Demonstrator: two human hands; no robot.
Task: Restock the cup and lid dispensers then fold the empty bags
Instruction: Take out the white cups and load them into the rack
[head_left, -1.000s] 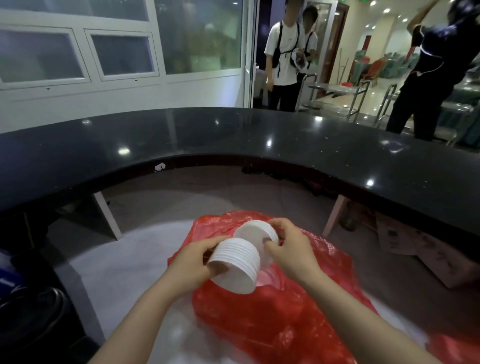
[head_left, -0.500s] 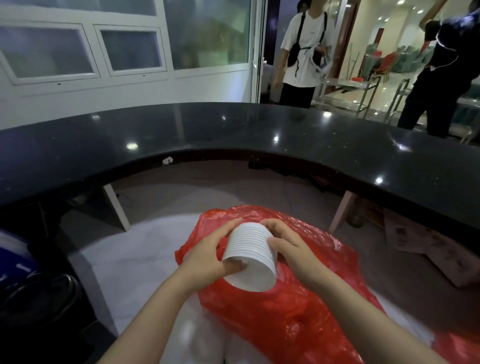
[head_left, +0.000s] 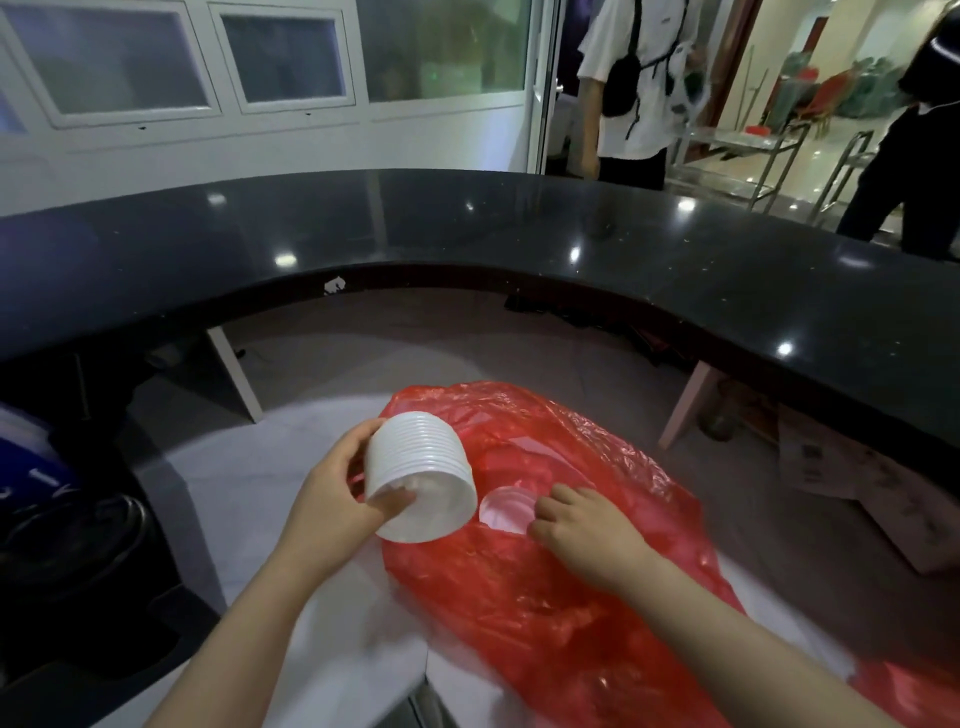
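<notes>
Two bare forearms are seen, with no sleeve reaching the visible part of either. The left hand (head_left: 332, 499) and the right hand (head_left: 587, 535) are uncovered. The fingernails are kept short and unpainted where they can be made out.

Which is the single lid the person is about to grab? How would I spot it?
Find the big red plastic bag lying on the white surface below the curved black counter. In the bag's opening lies one flat white lid, just left of the right hand. Unlike the tall ribbed stack of lids that the left hand holds, it lies alone and flat.
</notes>
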